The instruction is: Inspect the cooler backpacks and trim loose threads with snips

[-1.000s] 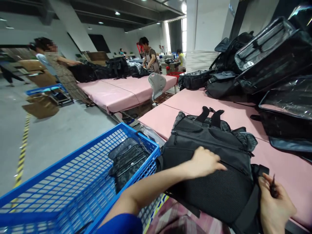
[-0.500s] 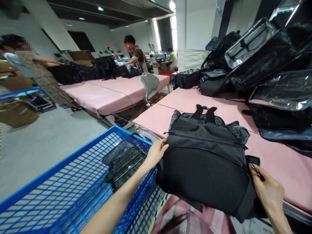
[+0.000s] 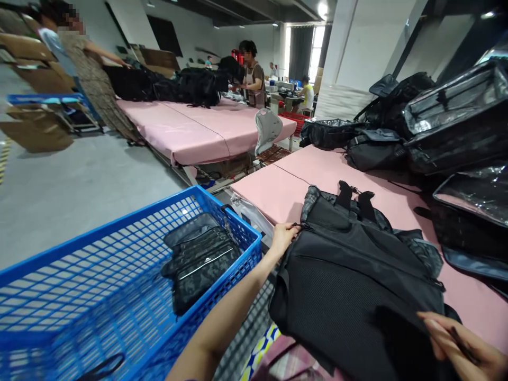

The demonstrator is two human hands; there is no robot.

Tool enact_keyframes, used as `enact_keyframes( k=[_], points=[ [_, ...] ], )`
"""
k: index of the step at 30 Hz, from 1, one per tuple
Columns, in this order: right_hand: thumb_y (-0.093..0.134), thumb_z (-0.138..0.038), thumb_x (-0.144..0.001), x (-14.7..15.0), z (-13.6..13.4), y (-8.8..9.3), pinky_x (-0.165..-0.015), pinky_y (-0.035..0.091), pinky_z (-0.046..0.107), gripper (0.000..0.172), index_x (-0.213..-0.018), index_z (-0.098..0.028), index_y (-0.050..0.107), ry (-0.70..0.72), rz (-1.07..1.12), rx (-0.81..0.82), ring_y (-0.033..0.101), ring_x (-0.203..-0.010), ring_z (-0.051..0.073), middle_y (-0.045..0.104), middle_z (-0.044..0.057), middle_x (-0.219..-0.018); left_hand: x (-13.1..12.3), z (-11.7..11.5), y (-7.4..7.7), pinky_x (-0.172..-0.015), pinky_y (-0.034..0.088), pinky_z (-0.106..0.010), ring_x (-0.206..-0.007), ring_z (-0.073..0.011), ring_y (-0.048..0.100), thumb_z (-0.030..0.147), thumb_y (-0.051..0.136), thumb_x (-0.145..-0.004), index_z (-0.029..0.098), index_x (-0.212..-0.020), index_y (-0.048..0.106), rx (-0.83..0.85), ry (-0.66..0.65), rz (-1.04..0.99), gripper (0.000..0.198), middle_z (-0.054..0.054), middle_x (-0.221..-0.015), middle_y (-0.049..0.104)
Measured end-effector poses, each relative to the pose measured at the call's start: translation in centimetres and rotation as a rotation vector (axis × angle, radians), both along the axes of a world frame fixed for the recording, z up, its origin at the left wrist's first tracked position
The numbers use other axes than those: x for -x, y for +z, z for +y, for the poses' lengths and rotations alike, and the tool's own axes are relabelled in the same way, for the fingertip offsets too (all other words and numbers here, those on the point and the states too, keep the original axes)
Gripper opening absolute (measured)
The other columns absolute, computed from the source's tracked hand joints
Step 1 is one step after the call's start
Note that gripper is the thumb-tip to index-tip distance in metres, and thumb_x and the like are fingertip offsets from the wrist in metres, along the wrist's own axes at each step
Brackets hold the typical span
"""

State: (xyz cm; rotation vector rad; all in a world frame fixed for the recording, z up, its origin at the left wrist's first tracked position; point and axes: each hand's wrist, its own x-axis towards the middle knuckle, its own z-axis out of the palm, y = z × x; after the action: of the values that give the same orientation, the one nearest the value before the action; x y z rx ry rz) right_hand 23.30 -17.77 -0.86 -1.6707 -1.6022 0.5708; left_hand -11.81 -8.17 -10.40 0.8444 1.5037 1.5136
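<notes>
A black backpack (image 3: 349, 286) with a mesh panel lies in front of me, its lower end toward my body and its upper end on the pink-covered table. My left hand (image 3: 282, 239) pinches the zipper pull at the bag's left edge. Over the bag's lower right part is my right hand (image 3: 462, 341), fingers closed around a slim dark tool (image 3: 462, 345) whose exact kind I cannot make out. A shadow falls on the mesh beside that hand. Two short black straps (image 3: 355, 201) stick up at the bag's far end.
A blue plastic basket (image 3: 130, 225) stands at my left, holding a folded camouflage-patterned bag (image 3: 206, 264). More black bags with silvery linings (image 3: 456, 106) are piled on the table (image 3: 293, 174) at right. Co-workers stand by another pink table (image 3: 198, 129); a grey chair (image 3: 266, 127) is between.
My left hand has moved up the bag's left edge to the zipper pull. My right hand has come off the right edge and over the bag. The view has shifted left.
</notes>
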Motion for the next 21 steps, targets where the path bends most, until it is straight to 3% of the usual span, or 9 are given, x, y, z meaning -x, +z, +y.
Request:
enact_keyframes(
  k=[3,7,13,15,18,21],
  points=[
    [0.060,-0.057,-0.062,4.2,2.4,1.9,-0.044,0.043,0.022,0.040,-0.076,-0.021,0.072,0.170,-0.084,0.054,0.052,-0.043,0.014,0.052,-0.001,-0.044,0.5,-0.3,0.1,-0.051,0.035,-0.020,-0.054,-0.0102,0.050,0.024,0.062,-0.063,0.015,-0.064,0.065,-0.067,0.022,-0.075,0.010,0.002,-0.055,0.059],
    [0.054,-0.051,-0.071,9.8,5.8,3.4,-0.044,0.041,0.021,0.040,-0.082,-0.017,0.071,0.350,-0.190,0.073,0.054,-0.047,0.014,0.057,0.000,-0.049,1.1,-1.2,0.3,-0.055,0.040,-0.022,-0.056,-0.0112,0.054,0.033,0.056,-0.070,0.015,-0.063,0.057,-0.111,-0.001,-0.264,0.019,-0.001,-0.060,0.060],
    [0.051,-0.033,-0.077,17.2,10.2,2.8,-0.064,0.047,0.026,0.028,-0.098,-0.021,0.067,0.548,-0.464,-0.153,0.063,-0.070,0.018,0.069,0.003,-0.081,1.1,-2.5,1.3,-0.064,0.043,-0.021,-0.066,-0.0094,0.057,0.037,0.065,-0.069,0.014,-0.067,0.053,-0.192,-0.065,-0.636,0.026,-0.004,-0.077,0.063],
    [0.051,-0.027,-0.079,19.9,10.6,2.5,-0.061,0.044,0.024,0.032,-0.108,-0.024,0.063,0.647,-0.664,-0.226,0.063,-0.072,0.017,0.068,0.003,-0.087,0.9,-2.8,1.5,-0.067,0.043,-0.021,-0.070,-0.0103,0.057,0.036,0.066,-0.070,0.014,-0.068,0.053,-0.219,-0.059,-0.694,0.025,-0.004,-0.078,0.063],
    [0.049,-0.022,-0.081,22.7,10.7,2.3,-0.052,0.035,0.023,0.029,-0.105,-0.027,0.063,0.816,-0.961,-0.257,0.060,-0.065,0.014,0.064,0.001,-0.083,0.7,-3.5,1.0,-0.071,0.043,-0.023,-0.076,-0.0124,0.058,0.035,0.060,-0.075,0.015,-0.074,0.056,-0.242,-0.038,-0.601,0.021,-0.003,-0.081,0.063],
    [0.047,-0.016,-0.082,22.4,10.9,2.9,-0.053,0.033,0.022,0.026,-0.096,-0.027,0.066,1.024,-0.995,-0.193,0.059,-0.064,0.011,0.062,-0.001,-0.080,0.6,-4.3,-0.3,-0.076,0.041,-0.025,-0.079,-0.0142,0.056,0.032,0.055,-0.079,0.015,-0.077,0.060,-0.211,0.011,-0.334,0.018,-0.003,-0.082,0.063]
  ],
)
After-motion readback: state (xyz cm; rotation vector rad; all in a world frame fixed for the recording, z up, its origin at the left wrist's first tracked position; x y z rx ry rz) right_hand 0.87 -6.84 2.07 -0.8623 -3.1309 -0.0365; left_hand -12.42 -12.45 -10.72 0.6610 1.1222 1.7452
